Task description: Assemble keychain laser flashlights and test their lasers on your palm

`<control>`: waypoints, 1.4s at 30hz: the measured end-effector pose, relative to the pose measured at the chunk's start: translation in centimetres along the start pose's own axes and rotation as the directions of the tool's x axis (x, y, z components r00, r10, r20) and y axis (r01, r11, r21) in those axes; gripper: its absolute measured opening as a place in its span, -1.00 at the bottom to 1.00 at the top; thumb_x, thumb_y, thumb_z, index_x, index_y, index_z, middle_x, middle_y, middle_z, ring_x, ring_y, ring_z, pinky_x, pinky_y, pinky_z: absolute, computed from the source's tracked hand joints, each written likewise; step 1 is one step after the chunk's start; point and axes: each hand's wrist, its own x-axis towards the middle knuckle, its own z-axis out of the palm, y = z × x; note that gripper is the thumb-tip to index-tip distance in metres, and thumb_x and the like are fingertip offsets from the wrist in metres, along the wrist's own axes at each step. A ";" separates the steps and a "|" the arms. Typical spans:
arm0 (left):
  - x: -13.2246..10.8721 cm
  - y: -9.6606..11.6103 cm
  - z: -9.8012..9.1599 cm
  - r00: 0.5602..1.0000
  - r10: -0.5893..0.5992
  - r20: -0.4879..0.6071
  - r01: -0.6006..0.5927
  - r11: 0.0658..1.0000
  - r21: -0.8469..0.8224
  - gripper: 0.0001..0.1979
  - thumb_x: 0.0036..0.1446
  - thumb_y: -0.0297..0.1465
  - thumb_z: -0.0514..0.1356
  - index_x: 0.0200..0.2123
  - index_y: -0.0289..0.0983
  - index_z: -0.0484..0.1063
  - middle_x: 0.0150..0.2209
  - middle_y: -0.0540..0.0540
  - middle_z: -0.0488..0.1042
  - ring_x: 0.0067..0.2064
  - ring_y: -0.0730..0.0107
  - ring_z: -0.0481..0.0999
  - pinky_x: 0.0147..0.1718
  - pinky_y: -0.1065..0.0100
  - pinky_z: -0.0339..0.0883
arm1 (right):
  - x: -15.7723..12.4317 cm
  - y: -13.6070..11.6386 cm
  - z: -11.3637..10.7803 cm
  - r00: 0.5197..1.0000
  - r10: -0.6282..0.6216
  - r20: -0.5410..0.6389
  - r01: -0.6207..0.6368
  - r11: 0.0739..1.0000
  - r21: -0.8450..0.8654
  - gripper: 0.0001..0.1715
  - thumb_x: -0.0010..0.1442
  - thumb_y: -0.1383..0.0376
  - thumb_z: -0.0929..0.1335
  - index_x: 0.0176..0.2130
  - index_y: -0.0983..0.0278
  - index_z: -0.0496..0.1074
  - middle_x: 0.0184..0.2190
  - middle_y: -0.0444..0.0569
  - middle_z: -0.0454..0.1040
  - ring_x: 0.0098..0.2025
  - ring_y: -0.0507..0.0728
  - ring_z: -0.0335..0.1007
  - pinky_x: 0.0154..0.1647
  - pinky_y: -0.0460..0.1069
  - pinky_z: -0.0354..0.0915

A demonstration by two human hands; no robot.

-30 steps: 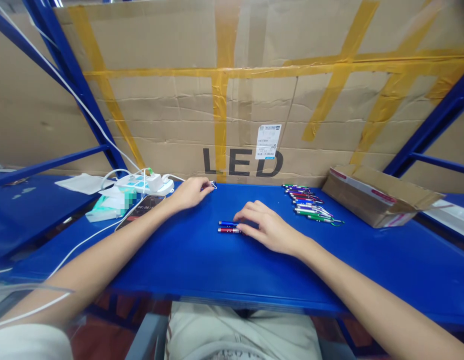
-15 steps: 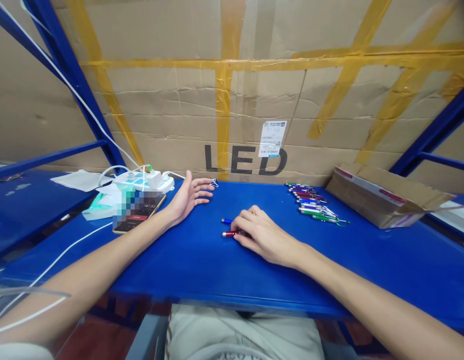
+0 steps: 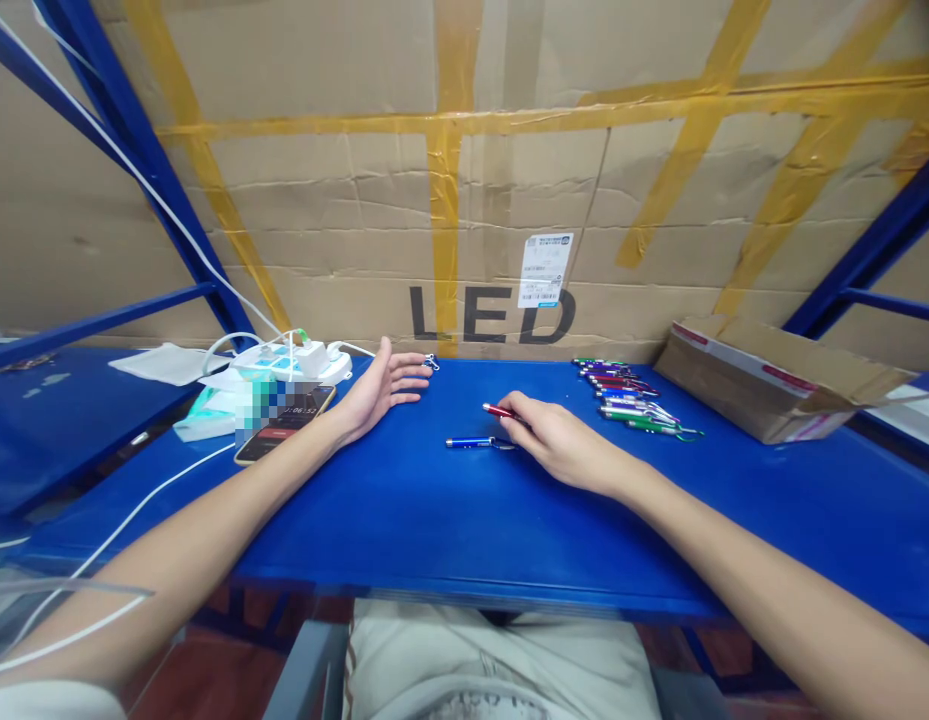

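My right hand [image 3: 558, 437] grips a red keychain flashlight [image 3: 496, 409], its slim metal end sticking out to the left of my fingers. Just below, a blue keychain flashlight [image 3: 469, 442] with a metal clip lies on the blue table [image 3: 404, 520]. My left hand [image 3: 381, 392] rests on its edge with the fingers stretched out and nothing in the palm. Small metal clips [image 3: 432, 362] sit at its fingertips. Right of centre, at the back, lies a row of several flashlights [image 3: 621, 395] in green, purple, red and blue, with carabiner clips.
An open cardboard box [image 3: 771, 385] stands at the back right. On the left are a phone [image 3: 303, 415], a white power strip [image 3: 336, 362] with cables and a teal-and-white packet [image 3: 216, 415]. A large taped carton [image 3: 344, 220] walls off the back.
My right hand has lifted the red flashlight and moved it up and to the right, away from the blue one. The blue flashlight stays on the table. My left hand keeps its place.
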 end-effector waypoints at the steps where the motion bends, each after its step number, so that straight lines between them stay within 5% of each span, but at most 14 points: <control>1: -0.1 0.0 0.1 1.000 -0.001 0.005 0.001 1.000 -0.001 -0.15 0.40 0.33 -0.02 0.17 -0.31 0.55 0.18 -0.35 0.62 0.09 0.04 0.62 -0.04 0.20 0.54 | 0.0 0.0 0.1 1.000 0.009 0.004 -0.008 1.000 -0.030 -0.73 0.62 0.16 0.16 -0.08 0.18 0.34 -0.20 0.00 0.53 -0.19 0.21 0.45 -0.13 0.09 0.31; 8: -0.3 0.1 0.5 1.000 0.001 -0.009 -0.001 1.000 0.000 -0.14 0.40 0.33 -0.06 0.16 -0.29 0.57 0.18 -0.34 0.62 0.08 0.04 0.63 -0.03 0.19 0.53 | 0.0 0.0 -0.1 1.000 -0.014 -0.003 0.013 0.986 -0.164 -0.71 0.62 0.14 0.18 -0.11 0.19 0.36 -0.20 0.04 0.52 -0.13 0.25 0.41 -0.11 0.10 0.27; 29: -0.1 -0.2 0.3 0.999 -0.037 0.029 0.037 0.999 0.011 -0.11 0.35 0.38 -0.06 0.03 -0.29 0.63 0.02 -0.33 0.68 0.01 0.02 0.67 -0.05 0.18 0.53 | 0.1 0.6 0.0 0.999 -0.046 -0.028 0.042 0.991 -0.130 -0.66 0.61 0.16 0.19 0.02 0.19 0.50 -0.12 0.07 0.60 -0.08 0.27 0.42 -0.03 0.13 0.32; 42: -0.3 -0.1 0.0 0.997 -0.028 0.066 0.032 0.998 -0.058 -0.20 0.45 0.27 -0.06 0.13 -0.29 0.58 0.07 -0.33 0.67 0.00 0.08 0.68 -0.06 0.19 0.55 | 0.1 0.7 -0.1 0.999 0.001 -0.038 -0.007 0.988 -0.152 -0.69 0.61 0.16 0.19 -0.08 0.19 0.44 -0.21 0.04 0.55 -0.11 0.27 0.40 -0.07 0.11 0.28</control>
